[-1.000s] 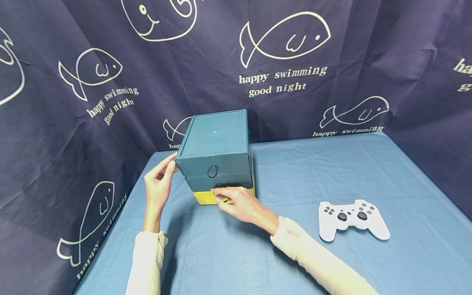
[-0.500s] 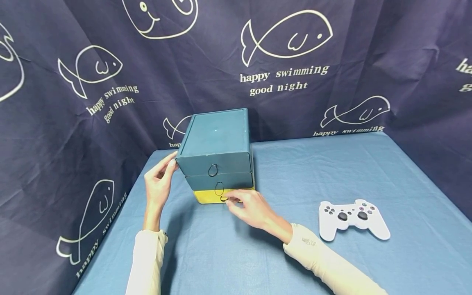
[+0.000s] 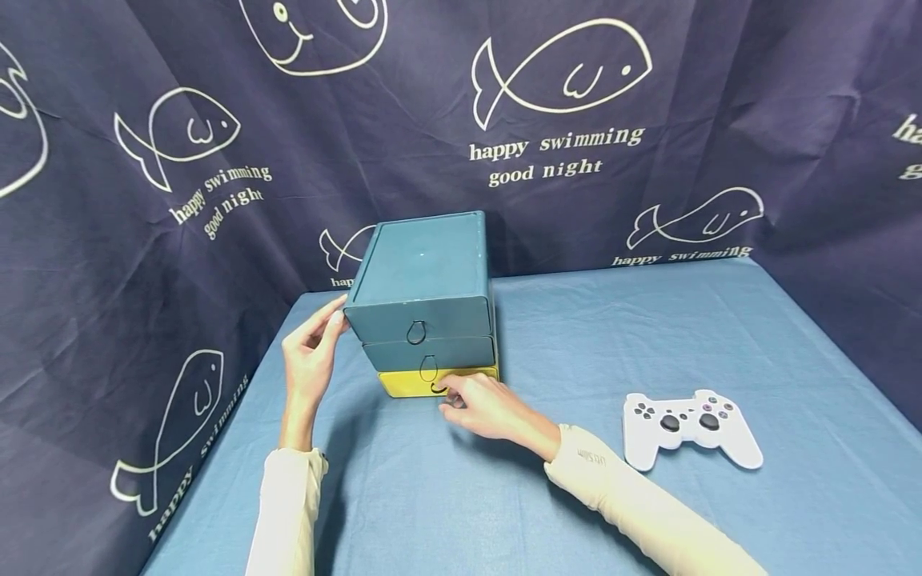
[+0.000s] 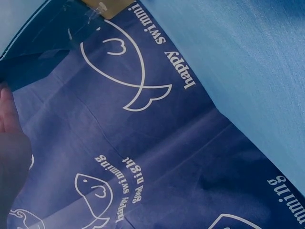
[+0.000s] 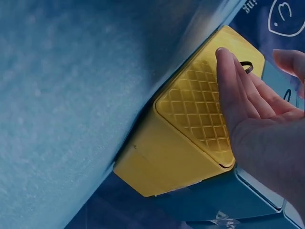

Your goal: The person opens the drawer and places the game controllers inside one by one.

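A stack of three drawer boxes stands toward the back of the table, two teal drawer boxes point(image 3: 432, 260) above a yellow drawer box point(image 3: 403, 385). Each front carries a thin black loop pull. My left hand point(image 3: 310, 348) rests its fingers and thumb against the upper box's left front corner. Low at the front, my right hand point(image 3: 486, 406) has its fingertips at the yellow front. In the right wrist view those fingers point(image 5: 238, 90) reach out close beside the black loop point(image 5: 247, 67), the thumb held apart. The yellow drawer is closed.
A white game controller point(image 3: 689, 433) lies on the blue cloth-covered table point(image 3: 576, 344), to the right of the right forearm. Behind and at the sides hangs a dark blue curtain point(image 3: 403, 152) printed with white fish and lettering.
My right hand has shifted right along the yellow front and drawn slightly back, uncovering the middle drawer's loop. The left hand, the stack and the controller have stayed put.
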Tool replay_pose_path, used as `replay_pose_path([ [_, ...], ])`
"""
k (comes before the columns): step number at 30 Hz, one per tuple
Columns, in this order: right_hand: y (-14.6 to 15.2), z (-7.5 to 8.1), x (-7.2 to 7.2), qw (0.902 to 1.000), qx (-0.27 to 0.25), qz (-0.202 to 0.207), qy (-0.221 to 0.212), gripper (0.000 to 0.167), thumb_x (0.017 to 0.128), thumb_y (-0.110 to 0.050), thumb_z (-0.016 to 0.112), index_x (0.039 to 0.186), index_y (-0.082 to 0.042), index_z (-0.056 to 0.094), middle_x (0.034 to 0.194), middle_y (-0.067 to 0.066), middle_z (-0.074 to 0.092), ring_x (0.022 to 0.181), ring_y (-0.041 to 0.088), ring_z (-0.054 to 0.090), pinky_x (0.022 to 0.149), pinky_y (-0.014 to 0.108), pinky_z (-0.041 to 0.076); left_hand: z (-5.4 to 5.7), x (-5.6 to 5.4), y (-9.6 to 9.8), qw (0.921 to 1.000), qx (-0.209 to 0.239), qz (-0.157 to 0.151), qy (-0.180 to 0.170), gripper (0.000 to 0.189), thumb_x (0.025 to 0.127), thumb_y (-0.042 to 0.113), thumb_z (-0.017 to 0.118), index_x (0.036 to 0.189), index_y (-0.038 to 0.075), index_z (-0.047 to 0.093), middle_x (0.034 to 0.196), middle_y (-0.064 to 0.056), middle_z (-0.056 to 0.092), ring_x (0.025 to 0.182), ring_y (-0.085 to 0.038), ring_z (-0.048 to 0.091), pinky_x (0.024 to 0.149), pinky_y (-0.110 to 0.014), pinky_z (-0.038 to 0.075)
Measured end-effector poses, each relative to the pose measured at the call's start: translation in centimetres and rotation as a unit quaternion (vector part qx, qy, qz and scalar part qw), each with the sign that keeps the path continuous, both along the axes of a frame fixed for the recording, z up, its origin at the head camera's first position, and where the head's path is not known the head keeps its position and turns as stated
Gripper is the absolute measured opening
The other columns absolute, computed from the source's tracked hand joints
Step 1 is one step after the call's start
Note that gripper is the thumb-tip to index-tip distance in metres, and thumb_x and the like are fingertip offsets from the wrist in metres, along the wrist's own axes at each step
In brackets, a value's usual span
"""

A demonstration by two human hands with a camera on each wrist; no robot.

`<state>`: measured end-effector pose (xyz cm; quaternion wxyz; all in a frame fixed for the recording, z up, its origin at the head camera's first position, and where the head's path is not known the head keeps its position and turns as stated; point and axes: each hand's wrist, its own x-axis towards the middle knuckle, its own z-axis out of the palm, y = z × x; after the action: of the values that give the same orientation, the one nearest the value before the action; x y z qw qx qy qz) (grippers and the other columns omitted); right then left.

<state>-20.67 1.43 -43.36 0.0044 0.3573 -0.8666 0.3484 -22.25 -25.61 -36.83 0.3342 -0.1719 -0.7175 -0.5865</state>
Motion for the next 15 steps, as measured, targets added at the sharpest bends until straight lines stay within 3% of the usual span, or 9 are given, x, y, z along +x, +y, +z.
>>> replay_pose_path([
  [10, -0.29, -0.12, -0.77, 0.9993, 0.006, 0.02, -0.032, 0.028, 0.098, -0.012, 0.068, 0.125, -0.003, 0.071, 0.105, 0.006, 0.076, 0.093, 0.015, 0.071, 0.084, 0.035, 0.057, -0.04, 0.01, 0.07, 1.0, 0.005, -0.003, -0.001, 0.026, 0.102, 0.0, 0.063, 0.125, -0.006, 0.072, 0.1, 0.003, 0.077, 0.084, -0.01, 0.073, 0.084, -0.022, 0.055],
  [15, -0.24, -0.09, -0.84, 0.9985, 0.004, 0.034, -0.043, 0.025, 0.098, -0.011, 0.068, 0.12, 0.001, 0.072, 0.105, 0.007, 0.076, 0.094, 0.017, 0.072, 0.085, 0.032, 0.057, -0.05, 0.04, 0.06, 1.0, 0.005, -0.003, 0.0, 0.026, 0.102, 0.0, 0.063, 0.125, -0.006, 0.072, 0.1, 0.003, 0.077, 0.084, -0.015, 0.074, 0.084, -0.022, 0.055],
])
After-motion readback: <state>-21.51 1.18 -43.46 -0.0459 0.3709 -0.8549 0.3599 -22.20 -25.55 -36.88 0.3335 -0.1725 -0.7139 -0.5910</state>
